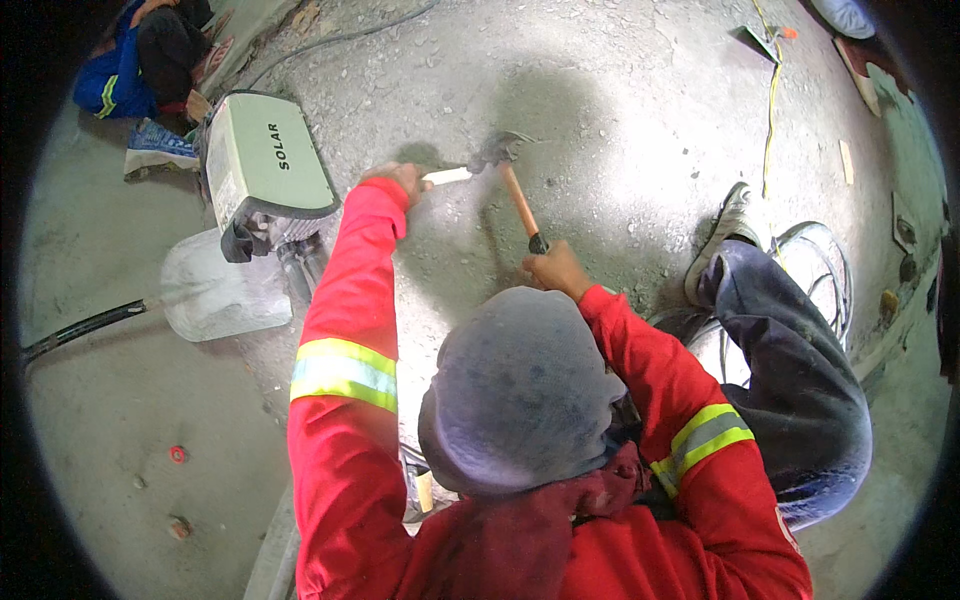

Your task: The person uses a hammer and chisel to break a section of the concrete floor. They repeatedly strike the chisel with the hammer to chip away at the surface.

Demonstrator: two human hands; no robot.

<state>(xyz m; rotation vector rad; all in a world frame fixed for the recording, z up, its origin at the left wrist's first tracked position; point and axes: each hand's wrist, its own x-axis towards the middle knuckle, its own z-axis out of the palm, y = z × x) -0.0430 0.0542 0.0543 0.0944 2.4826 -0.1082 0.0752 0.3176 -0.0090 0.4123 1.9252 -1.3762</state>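
Note:
My left hand [401,181], at the end of a red sleeve, grips a pale bar-like handle [448,176] that points right. My right hand [556,268] is closed around the dark grip of a hammer [519,199] with a wooden handle. The hammer's dark head meets or overlaps the dark far end of the pale piece, above the rubble-strewn floor [600,112]; whether they touch cannot be told. A rounded head in a grey cloth cap [525,390] fills the lower middle, between the two red sleeves.
A Solar-brand machine [281,154] stands left, beside a shovel blade [225,292]. Coiled cables [825,262] lie near a shoe [731,225] at right. A yellow cord [772,112] and a trowel [759,43] are farther up. Another person [142,60] sits top left.

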